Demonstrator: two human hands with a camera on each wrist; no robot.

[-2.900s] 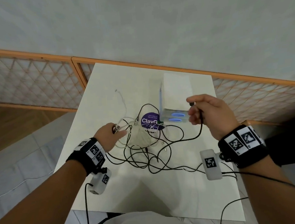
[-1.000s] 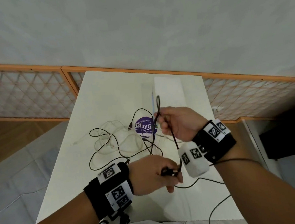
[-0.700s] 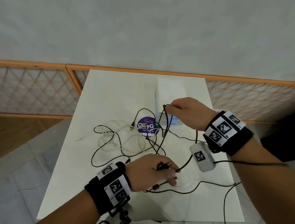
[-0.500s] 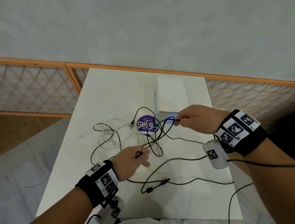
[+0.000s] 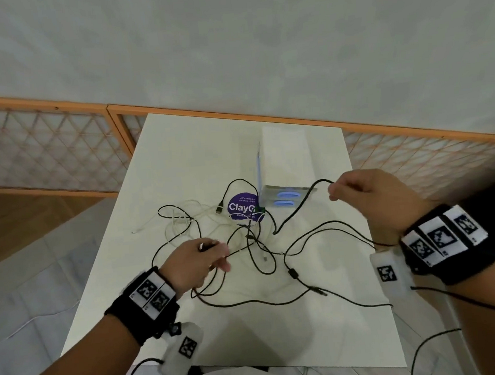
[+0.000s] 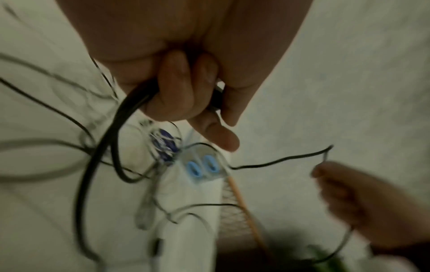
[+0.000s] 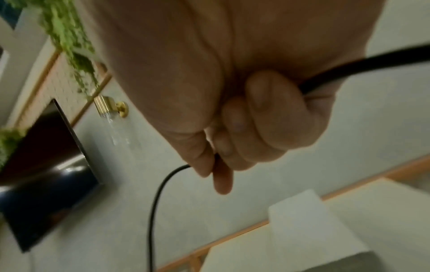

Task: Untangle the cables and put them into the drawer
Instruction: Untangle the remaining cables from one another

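Observation:
Black cables [image 5: 277, 245] lie tangled with a white cable [image 5: 180, 219] across the middle of the white table [image 5: 178, 151]. My left hand [image 5: 207, 257] hovers low over the tangle's left side, fingers curled round a black cable [image 6: 97, 156]. My right hand [image 5: 350, 192] is raised at the right and pinches another stretch of black cable [image 7: 158, 193], which runs taut down-left to the tangle. The small white drawer unit [image 5: 283, 166] with two blue oval handles [image 5: 287, 195] stands behind the tangle, its drawers closed.
A purple round sticker [image 5: 242, 208] sits on the table left of the drawer unit. An orange-framed lattice rail [image 5: 59, 143] runs behind the table below a plain wall. A loose black cable end with a plug [image 5: 319, 291] lies near the table's front.
My right hand has swung out to the right, drawing its black cable taut. My left hand slid back and left over the tangle, keeping its grip on a cable.

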